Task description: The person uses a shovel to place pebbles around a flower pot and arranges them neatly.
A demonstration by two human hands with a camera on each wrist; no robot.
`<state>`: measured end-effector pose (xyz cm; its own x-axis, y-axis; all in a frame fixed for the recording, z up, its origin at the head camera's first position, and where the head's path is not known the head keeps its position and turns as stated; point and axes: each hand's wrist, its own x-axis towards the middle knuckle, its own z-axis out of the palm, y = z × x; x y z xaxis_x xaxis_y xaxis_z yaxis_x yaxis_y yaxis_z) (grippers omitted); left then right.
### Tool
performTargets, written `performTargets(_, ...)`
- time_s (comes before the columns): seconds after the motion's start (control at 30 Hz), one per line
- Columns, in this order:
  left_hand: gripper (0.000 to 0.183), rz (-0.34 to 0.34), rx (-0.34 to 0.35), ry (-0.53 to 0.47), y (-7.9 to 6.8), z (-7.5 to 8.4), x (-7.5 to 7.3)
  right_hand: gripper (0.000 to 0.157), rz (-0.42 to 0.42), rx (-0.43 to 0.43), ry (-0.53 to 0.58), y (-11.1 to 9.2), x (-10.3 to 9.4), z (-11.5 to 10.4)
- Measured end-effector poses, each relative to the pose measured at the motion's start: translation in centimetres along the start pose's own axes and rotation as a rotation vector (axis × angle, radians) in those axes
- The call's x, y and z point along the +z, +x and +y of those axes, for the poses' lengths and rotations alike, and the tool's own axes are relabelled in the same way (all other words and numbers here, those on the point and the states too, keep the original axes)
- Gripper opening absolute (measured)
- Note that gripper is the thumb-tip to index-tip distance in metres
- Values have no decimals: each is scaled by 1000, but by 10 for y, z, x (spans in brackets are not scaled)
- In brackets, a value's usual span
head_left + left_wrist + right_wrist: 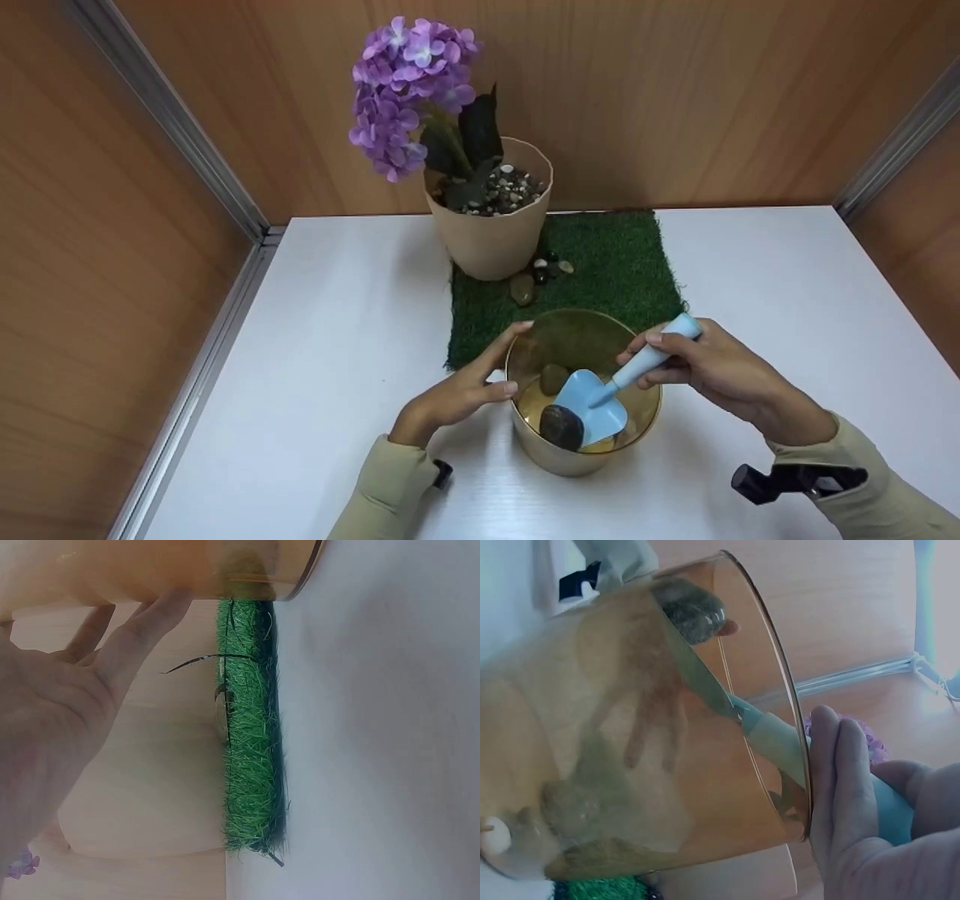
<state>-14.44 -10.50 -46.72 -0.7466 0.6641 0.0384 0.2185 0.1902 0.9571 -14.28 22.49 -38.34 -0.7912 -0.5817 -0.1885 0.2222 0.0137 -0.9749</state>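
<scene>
A blue toy shovel (591, 409) with a pale blue handle slants into a clear amber bucket (574, 465). My right hand (712, 367) grips its handle above the bucket's right rim. On the shovel's blade lies a big dark stone (694, 609), raised near the rim in the right wrist view. Another brownish stone (554, 379) sits lower inside the bucket, behind the blade. My left hand (461, 394) rests against the bucket's left side, its fingers spread and mostly straight. In the left wrist view its fingertips (176, 604) touch the amber wall.
Behind the bucket is a green turf mat (607, 259) on the white table (337, 337). A beige flowerpot (487, 240) holding purple flowers (416, 90) and pebbles stands at its back left. Several small stones (540, 274) lie beside the pot. Wooden panels (675, 97) enclose the table.
</scene>
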Motion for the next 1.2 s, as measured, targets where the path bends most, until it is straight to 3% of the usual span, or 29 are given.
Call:
performTargets(0.23, 78, 5, -18, 2, 0, 0, 0, 36, 40, -7, 110, -4, 3, 2)
performTargets(0.87, 78, 4, 7, 17, 0, 1, 0, 33, 103, -6, 175, -7, 7, 4)
performTargets(1.2, 77, -2, 25, -6, 0, 0, 0, 31, 81, -31, 243, -7, 7, 6)
